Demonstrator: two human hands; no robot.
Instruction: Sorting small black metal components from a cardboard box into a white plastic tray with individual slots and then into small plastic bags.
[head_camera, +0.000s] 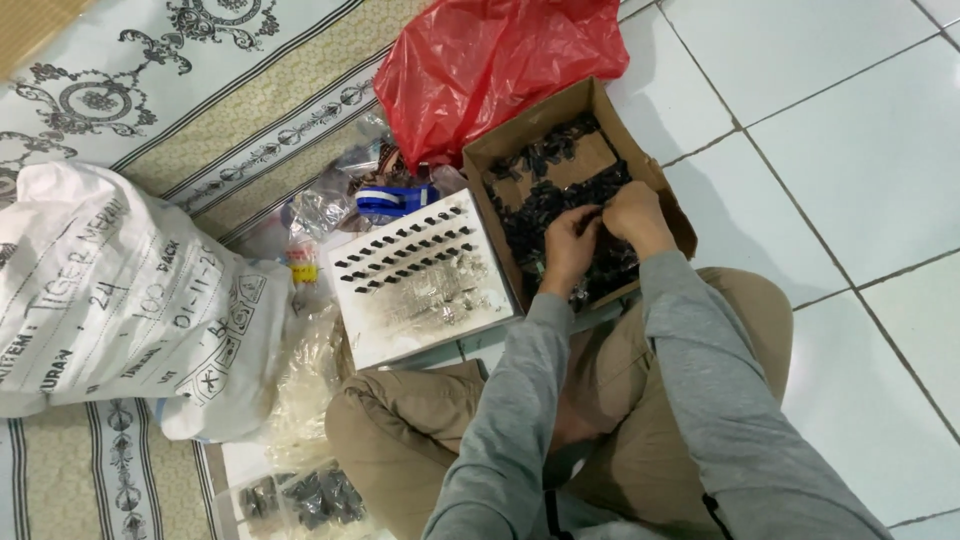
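– Knees (420, 440) nearest, folded; beyond them, cardboard box (580, 190). What's in it?

– Small black parts (545, 205), loose. Light, stiff, judged easy to drop; I'd pinch one by its body. Left hand (568, 245) and right hand (635, 215) meet over the box, fingertips closed together; what they grip, cannot tell. White tray (420, 275) beside box holds rows.
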